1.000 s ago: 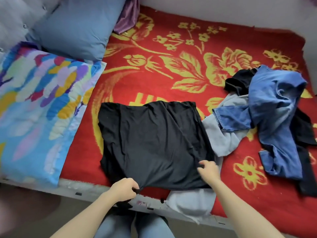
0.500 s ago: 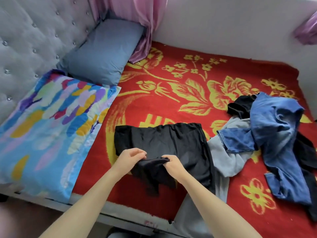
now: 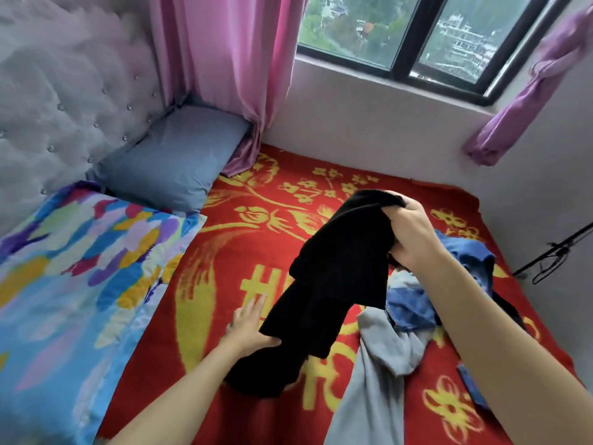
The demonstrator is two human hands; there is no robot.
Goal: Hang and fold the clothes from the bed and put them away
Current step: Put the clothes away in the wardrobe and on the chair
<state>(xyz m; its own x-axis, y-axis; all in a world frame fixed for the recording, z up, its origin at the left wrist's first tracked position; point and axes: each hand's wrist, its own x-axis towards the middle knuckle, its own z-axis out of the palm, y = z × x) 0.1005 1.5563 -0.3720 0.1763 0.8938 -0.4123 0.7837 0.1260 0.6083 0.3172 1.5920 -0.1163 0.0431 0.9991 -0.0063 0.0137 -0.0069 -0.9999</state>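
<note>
The soft black garment (image 3: 340, 284) is gripped at its top by the right hand (image 3: 414, 236) over the red flowered blanket (image 3: 224, 268) and touched below by the flat left hand (image 3: 248, 326), while crumpled blue denim (image 3: 414, 306) and a pale grey garment (image 3: 382, 354) (beside it) are left unfolded.

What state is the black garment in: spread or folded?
Folded, not spread: the black garment hangs in layers from the right hand, its lower end on the red blanket against the left hand.
</note>
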